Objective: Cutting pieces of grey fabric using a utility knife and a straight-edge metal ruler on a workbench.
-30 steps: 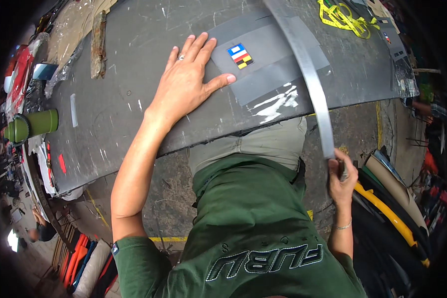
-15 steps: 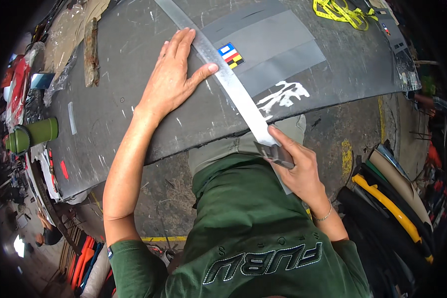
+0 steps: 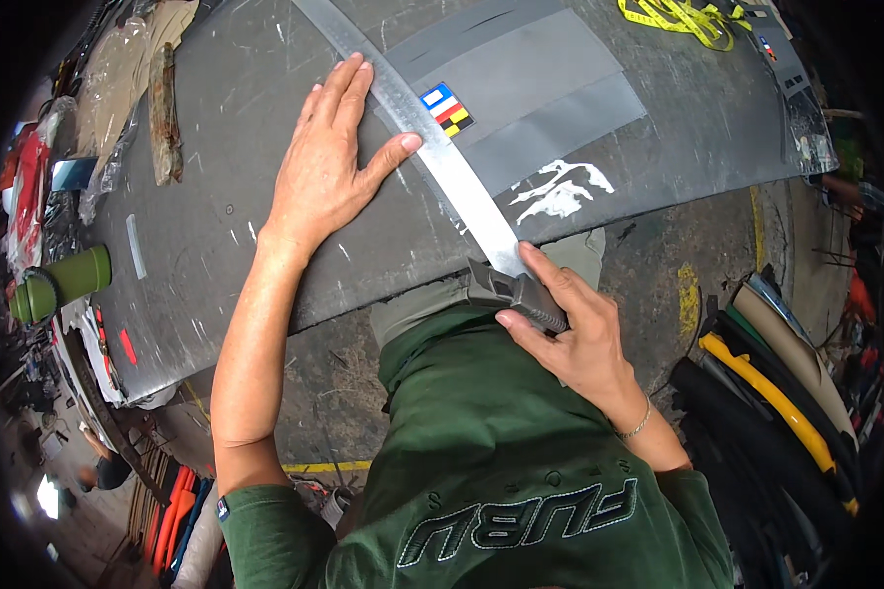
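A long metal straightedge (image 3: 467, 191) lies slantwise over the dark worktable (image 3: 216, 255), its near end reaching the table's front edge. My left hand (image 3: 319, 182) rests flat beside it, fingers stretched, with fingertips and thumb at its left edge. To the right of the straightedge lies a grey sheet (image 3: 550, 118) with a paler band and a small colourful flag-patterned patch (image 3: 447, 106). At the front edge my right hand (image 3: 587, 339) grips a dark grey, boxy piece (image 3: 516, 294) at the straightedge's near end; its exact kind is unclear. The index fingertip is beside the straightedge.
A yellow measuring tape (image 3: 683, 22) lies at the far right, a rough wooden stick (image 3: 164, 118) at the far left. A green bottle (image 3: 64, 285) is at the left edge. Fabric rolls (image 3: 776, 393) stand low on the right. White marks (image 3: 565, 191) streak the tabletop.
The boxy piece in my right hand has turned, so more of it shows, and the right thumb has moved left under it. My left hand keeps its place by the straightedge; the view has shifted slightly.
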### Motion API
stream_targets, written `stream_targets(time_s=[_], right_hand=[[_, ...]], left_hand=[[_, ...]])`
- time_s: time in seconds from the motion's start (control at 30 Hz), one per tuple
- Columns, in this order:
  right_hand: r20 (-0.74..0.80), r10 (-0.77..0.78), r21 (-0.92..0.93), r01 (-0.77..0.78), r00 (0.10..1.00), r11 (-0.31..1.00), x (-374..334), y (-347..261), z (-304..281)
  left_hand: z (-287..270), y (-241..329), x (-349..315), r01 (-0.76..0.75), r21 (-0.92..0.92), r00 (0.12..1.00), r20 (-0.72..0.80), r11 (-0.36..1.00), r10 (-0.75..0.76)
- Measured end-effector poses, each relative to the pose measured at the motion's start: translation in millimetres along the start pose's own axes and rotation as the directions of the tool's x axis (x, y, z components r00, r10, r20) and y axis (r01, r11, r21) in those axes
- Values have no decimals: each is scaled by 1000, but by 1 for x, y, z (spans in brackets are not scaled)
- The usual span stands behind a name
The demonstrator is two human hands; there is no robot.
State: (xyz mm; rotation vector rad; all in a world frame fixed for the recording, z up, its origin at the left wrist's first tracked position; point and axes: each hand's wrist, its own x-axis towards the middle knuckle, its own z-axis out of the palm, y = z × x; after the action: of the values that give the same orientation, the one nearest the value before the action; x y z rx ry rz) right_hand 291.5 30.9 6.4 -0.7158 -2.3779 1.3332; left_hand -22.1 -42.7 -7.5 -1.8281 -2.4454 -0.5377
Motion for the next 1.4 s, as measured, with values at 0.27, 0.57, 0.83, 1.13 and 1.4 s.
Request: stream_targets(time_s=[0.27, 0.57, 0.83, 1.13, 1.4], right_hand=[[36, 28, -20, -28, 999, 999, 3, -6, 0], [6, -27, -40, 27, 1000, 999, 6, 0, 1], [17, -10, -50, 11, 1000, 999, 5, -1, -1], [39, 16, -48, -14, 999, 999, 5, 0, 0], [-13, -28, -18, 27, 1000, 999, 6, 4, 4]], left_hand=[[-5, 3, 0, 18, -68, 1000, -1, 998, -18], [-6, 6, 1, 12, -72, 1000, 4, 997, -11], [-8, 8, 0, 28, -71, 1000, 7, 997, -27], [-9, 9, 0, 54, -97, 998, 18, 994, -53], [-7, 8, 0, 36, -91, 999, 6, 995, -36]])
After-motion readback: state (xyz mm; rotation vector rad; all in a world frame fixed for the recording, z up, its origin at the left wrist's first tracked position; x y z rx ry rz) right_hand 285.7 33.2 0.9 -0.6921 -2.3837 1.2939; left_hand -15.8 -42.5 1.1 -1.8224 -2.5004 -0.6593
